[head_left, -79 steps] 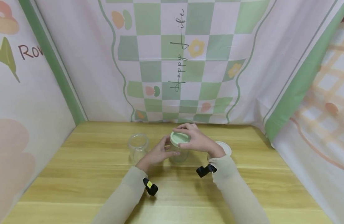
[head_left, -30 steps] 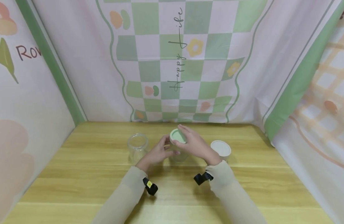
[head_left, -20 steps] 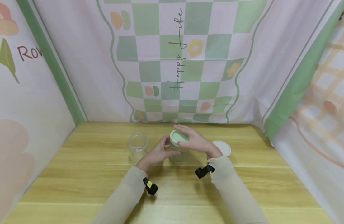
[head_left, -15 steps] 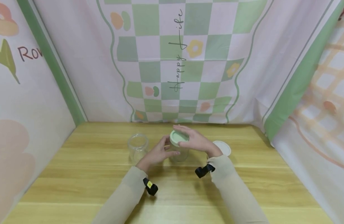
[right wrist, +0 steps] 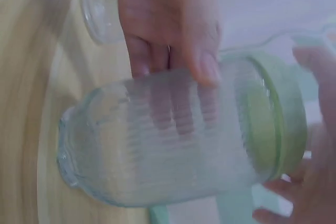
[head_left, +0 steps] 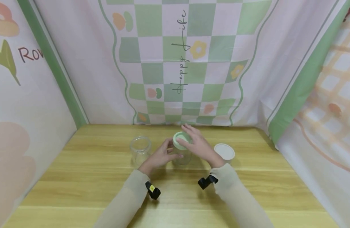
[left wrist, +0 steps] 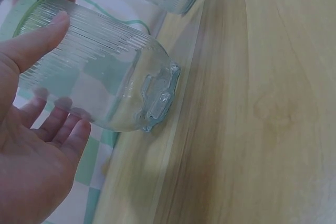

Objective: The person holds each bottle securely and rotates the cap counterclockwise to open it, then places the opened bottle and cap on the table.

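Observation:
In the head view a ribbed clear glass jar (head_left: 182, 157) with a pale green lid (head_left: 179, 145) stands at mid-table; the left wrist view shows its moulded base. My left hand (head_left: 161, 157) holds the jar's body, thumb on one side and fingertips on the other. My right hand (head_left: 201, 147) is over the lid, its thumb lying across the top and its fingers spread past the far edge. The right wrist view, blurred, shows those fingers loosely around the green lid (right wrist: 291, 124), with a gap at one side.
A lidless glass jar (head_left: 140, 152) stands left of my left hand. To the right, partly behind my right wrist, is a container with a white lid (head_left: 224, 151). A patterned curtain (head_left: 180, 72) hangs along the table's back edge.
My right hand has turned over the lid from fingers and thumb at its far and near rim to thumb across the top. The white lid shows more fully. My left hand stays.

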A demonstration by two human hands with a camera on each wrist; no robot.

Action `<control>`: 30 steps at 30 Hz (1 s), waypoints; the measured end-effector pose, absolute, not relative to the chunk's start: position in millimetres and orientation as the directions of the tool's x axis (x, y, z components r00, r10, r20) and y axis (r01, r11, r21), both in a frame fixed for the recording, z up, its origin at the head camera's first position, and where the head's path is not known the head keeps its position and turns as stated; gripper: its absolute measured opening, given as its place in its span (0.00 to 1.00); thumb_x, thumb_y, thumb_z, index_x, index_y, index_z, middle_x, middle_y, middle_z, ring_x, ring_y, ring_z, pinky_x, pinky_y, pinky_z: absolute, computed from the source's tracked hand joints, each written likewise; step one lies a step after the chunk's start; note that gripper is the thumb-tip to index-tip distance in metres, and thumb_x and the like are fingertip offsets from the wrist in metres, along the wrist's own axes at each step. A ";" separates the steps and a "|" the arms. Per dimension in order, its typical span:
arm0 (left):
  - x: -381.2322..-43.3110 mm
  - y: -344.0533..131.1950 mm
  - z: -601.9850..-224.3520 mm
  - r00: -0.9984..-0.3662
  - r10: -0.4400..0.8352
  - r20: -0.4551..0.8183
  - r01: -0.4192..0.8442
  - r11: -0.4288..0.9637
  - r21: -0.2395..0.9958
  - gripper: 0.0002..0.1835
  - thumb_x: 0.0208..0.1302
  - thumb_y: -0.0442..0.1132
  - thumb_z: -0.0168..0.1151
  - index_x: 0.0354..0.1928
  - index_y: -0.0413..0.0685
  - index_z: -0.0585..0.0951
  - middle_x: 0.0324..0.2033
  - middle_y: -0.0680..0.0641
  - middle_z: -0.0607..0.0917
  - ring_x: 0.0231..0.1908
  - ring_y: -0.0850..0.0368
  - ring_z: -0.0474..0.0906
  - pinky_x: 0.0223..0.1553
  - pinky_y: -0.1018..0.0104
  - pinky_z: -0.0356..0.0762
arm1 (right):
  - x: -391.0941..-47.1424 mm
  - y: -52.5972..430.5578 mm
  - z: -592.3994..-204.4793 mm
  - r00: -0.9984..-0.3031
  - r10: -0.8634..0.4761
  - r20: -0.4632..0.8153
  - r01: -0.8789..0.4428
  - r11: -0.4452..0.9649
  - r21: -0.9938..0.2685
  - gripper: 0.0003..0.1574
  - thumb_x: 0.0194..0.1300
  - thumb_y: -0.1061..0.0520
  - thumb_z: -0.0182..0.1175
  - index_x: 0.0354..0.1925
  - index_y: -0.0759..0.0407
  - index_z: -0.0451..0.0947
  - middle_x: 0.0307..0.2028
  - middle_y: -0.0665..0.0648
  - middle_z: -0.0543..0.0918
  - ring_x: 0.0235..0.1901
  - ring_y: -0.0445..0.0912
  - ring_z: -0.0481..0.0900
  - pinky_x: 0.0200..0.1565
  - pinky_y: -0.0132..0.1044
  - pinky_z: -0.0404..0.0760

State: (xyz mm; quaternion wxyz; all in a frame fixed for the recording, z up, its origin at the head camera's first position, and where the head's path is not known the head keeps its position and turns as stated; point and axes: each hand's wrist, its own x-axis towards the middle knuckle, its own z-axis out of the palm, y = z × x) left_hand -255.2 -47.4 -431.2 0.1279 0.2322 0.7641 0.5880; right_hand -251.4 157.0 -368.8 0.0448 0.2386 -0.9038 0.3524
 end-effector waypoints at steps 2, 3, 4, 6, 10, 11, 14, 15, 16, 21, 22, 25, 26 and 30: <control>-255.1 -47.2 -431.3 -0.860 0.505 0.079 0.203 0.196 0.959 0.46 0.64 0.51 0.71 0.76 0.50 0.55 0.70 0.44 0.64 0.71 0.43 0.58 0.71 0.43 0.56 | -247.0 153.3 -367.3 -0.894 -0.350 0.278 -0.447 0.682 -0.579 0.47 0.71 0.31 0.54 0.75 0.57 0.60 0.76 0.60 0.57 0.73 0.61 0.53 0.65 0.68 0.61; -255.0 -47.1 -431.3 -0.861 0.503 0.076 0.199 0.196 0.960 0.46 0.64 0.51 0.71 0.76 0.51 0.55 0.70 0.44 0.64 0.71 0.43 0.58 0.71 0.43 0.56 | -244.9 151.5 -366.5 -0.897 -0.331 0.293 -0.442 0.703 -0.558 0.47 0.71 0.30 0.54 0.74 0.58 0.62 0.75 0.61 0.59 0.72 0.61 0.55 0.65 0.67 0.63; -255.0 -47.1 -431.4 -0.862 0.502 0.073 0.195 0.195 0.961 0.46 0.64 0.51 0.71 0.76 0.51 0.55 0.70 0.44 0.64 0.71 0.43 0.58 0.71 0.43 0.56 | -242.6 149.6 -365.5 -0.899 -0.315 0.305 -0.436 0.724 -0.535 0.48 0.70 0.30 0.54 0.74 0.58 0.63 0.74 0.61 0.61 0.71 0.60 0.56 0.66 0.66 0.63; -255.0 -47.1 -431.4 -0.865 0.499 0.063 0.188 0.203 0.961 0.46 0.63 0.52 0.71 0.75 0.51 0.56 0.70 0.44 0.64 0.71 0.43 0.57 0.71 0.43 0.56 | -237.5 146.0 -363.1 -0.901 -0.290 0.324 -0.420 0.770 -0.480 0.48 0.69 0.28 0.54 0.72 0.58 0.66 0.72 0.61 0.65 0.69 0.60 0.60 0.66 0.64 0.62; -254.7 -47.7 -431.0 -0.870 0.491 0.048 0.182 0.229 0.956 0.45 0.62 0.54 0.71 0.74 0.52 0.57 0.71 0.43 0.63 0.72 0.40 0.56 0.71 0.43 0.57 | -230.4 139.1 -360.1 -0.879 -0.280 0.385 -0.414 0.851 -0.325 0.48 0.68 0.27 0.54 0.69 0.60 0.70 0.66 0.63 0.70 0.64 0.60 0.65 0.66 0.61 0.63; -254.7 -47.8 -430.9 -0.872 0.488 0.043 0.180 0.237 0.955 0.45 0.62 0.55 0.71 0.74 0.52 0.58 0.71 0.43 0.63 0.71 0.39 0.56 0.71 0.43 0.57 | -229.2 137.5 -359.4 -0.870 -0.285 0.402 -0.415 0.864 -0.285 0.48 0.68 0.27 0.55 0.68 0.61 0.71 0.64 0.64 0.71 0.62 0.61 0.67 0.64 0.60 0.65; -254.7 -48.1 -430.8 -0.877 0.479 0.027 0.162 0.243 0.956 0.45 0.61 0.56 0.71 0.74 0.54 0.58 0.71 0.41 0.62 0.71 0.37 0.56 0.70 0.42 0.57 | -228.0 133.4 -359.5 -0.839 -0.309 0.448 -0.428 0.883 -0.192 0.47 0.68 0.28 0.56 0.65 0.63 0.74 0.61 0.66 0.74 0.57 0.61 0.70 0.59 0.56 0.72; -254.9 -48.0 -431.0 -0.879 0.476 0.021 0.154 0.244 0.957 0.46 0.61 0.56 0.71 0.74 0.54 0.58 0.71 0.41 0.62 0.71 0.37 0.56 0.70 0.42 0.57 | -228.2 132.5 -360.0 -0.830 -0.317 0.460 -0.433 0.885 -0.173 0.46 0.68 0.29 0.57 0.64 0.64 0.75 0.60 0.67 0.74 0.55 0.61 0.71 0.58 0.55 0.73; -254.9 -47.9 -430.9 -0.881 0.474 0.016 0.148 0.243 0.959 0.46 0.61 0.56 0.71 0.74 0.55 0.58 0.71 0.41 0.62 0.71 0.37 0.56 0.70 0.41 0.58 | -228.4 131.6 -360.6 -0.822 -0.324 0.468 -0.440 0.884 -0.161 0.45 0.68 0.30 0.58 0.63 0.65 0.75 0.59 0.68 0.75 0.54 0.61 0.72 0.56 0.54 0.74; -254.5 -47.1 -431.2 -0.876 0.482 0.023 0.147 0.221 0.964 0.46 0.62 0.54 0.71 0.75 0.52 0.57 0.72 0.42 0.60 0.71 0.37 0.56 0.70 0.42 0.59 | -231.3 129.2 -366.5 -0.814 -0.339 0.472 -0.447 0.884 -0.137 0.44 0.70 0.32 0.57 0.62 0.68 0.76 0.56 0.69 0.77 0.50 0.61 0.73 0.52 0.51 0.75; -254.3 -47.0 -431.2 -0.874 0.485 0.028 0.150 0.216 0.965 0.46 0.62 0.53 0.71 0.75 0.51 0.56 0.73 0.42 0.60 0.71 0.38 0.57 0.70 0.43 0.60 | -231.7 129.0 -367.6 -0.812 -0.341 0.474 -0.449 0.884 -0.133 0.43 0.71 0.33 0.57 0.62 0.69 0.76 0.55 0.69 0.77 0.49 0.61 0.73 0.52 0.51 0.75; -254.6 -46.5 -431.4 -0.872 0.488 0.041 0.161 0.207 0.965 0.46 0.63 0.51 0.72 0.75 0.49 0.55 0.72 0.42 0.61 0.71 0.40 0.58 0.70 0.46 0.61 | -232.7 128.9 -369.6 -0.805 -0.346 0.481 -0.458 0.879 -0.134 0.42 0.71 0.34 0.57 0.61 0.69 0.76 0.55 0.69 0.77 0.49 0.61 0.72 0.51 0.50 0.75; -254.8 -46.3 -431.4 -0.872 0.488 0.045 0.164 0.204 0.965 0.46 0.63 0.51 0.72 0.75 0.49 0.55 0.72 0.42 0.61 0.71 0.41 0.58 0.70 0.47 0.60 | -232.8 129.1 -369.9 -0.802 -0.349 0.484 -0.464 0.876 -0.136 0.41 0.71 0.35 0.58 0.61 0.69 0.76 0.55 0.69 0.77 0.49 0.61 0.72 0.51 0.50 0.75; -256.9 -45.5 -433.0 -0.870 0.489 0.061 0.177 0.194 0.965 0.45 0.63 0.49 0.72 0.74 0.47 0.56 0.70 0.42 0.63 0.71 0.45 0.59 0.71 0.51 0.59 | -232.3 130.4 -368.7 -0.807 -0.362 0.467 -0.478 0.865 -0.155 0.39 0.72 0.37 0.58 0.62 0.68 0.76 0.56 0.69 0.77 0.50 0.61 0.71 0.52 0.51 0.75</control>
